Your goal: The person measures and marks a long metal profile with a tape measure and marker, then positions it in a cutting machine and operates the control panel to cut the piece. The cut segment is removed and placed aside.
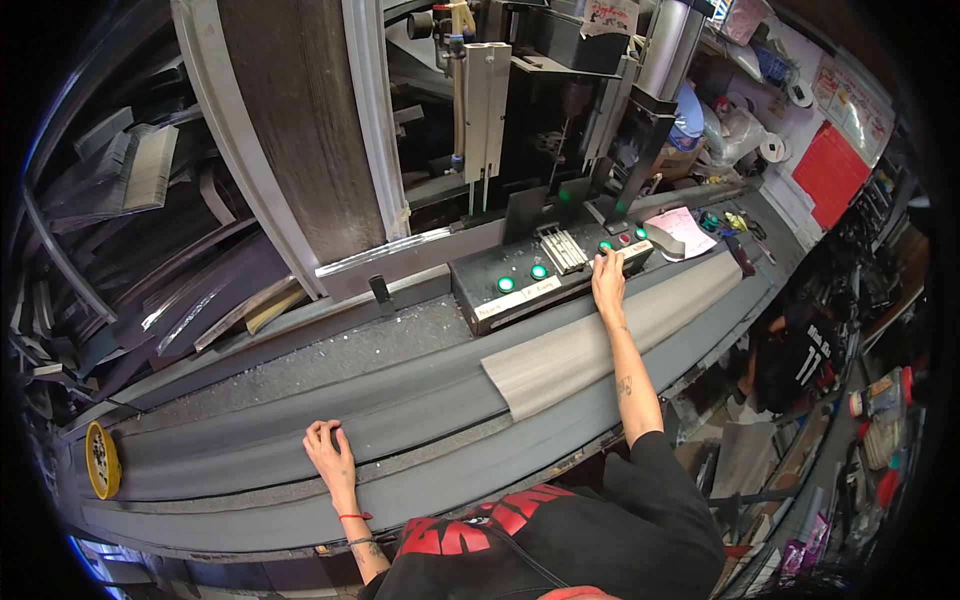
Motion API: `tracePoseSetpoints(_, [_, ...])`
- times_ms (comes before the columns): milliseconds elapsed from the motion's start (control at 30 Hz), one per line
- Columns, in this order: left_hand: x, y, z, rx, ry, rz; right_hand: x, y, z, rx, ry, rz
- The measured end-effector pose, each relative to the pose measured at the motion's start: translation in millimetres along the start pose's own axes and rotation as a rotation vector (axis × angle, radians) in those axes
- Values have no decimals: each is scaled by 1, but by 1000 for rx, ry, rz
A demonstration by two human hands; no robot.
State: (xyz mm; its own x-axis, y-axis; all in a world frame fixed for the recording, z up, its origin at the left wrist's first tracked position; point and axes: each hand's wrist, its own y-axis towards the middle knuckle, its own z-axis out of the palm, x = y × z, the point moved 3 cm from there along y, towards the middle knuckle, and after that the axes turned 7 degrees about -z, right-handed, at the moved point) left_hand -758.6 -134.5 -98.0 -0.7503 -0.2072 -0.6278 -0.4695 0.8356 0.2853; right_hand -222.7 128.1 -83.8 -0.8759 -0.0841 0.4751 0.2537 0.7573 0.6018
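Observation:
My right hand [608, 280] reaches to a black control box [480, 303], its fingertips at a lit green button [605, 246]. It holds nothing. Beneath that forearm lies a beige-grey panel [545, 372]. My left hand [328, 453] rests on a long dark grey strip [230, 448], fingers bent and thumb apart; it does not grip the strip. More green buttons glow on the box, including one button [506, 285] at its left end. A ribbed metal piece [562, 250] sits on top of the box.
Behind the box stands a machine with an upright metal cylinder [487, 110]. A yellow bowl [103, 460] of small pieces is at the bench's left end. Paper [682, 232] and tools [735, 222] lie right of the box. Stacked strips [150, 168] fill the left. A person [800, 350] is at right.

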Motion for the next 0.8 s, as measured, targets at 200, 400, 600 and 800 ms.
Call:
tracePoseSetpoints(200, [0,0,0,1,15,8,-2,1,3,-15,-1,-33])
tracePoseSetpoints(400, [1,-1,1,-12,24,18,-1,-1,4,-50,0,-57])
tracePoseSetpoints(600, [3,-1,1,-14,21,30,0,0,5,-29,-15,-40])
tracePoseSetpoints(800, [3,-1,2,-17,26,34,1,4,3,7,-54,-54])
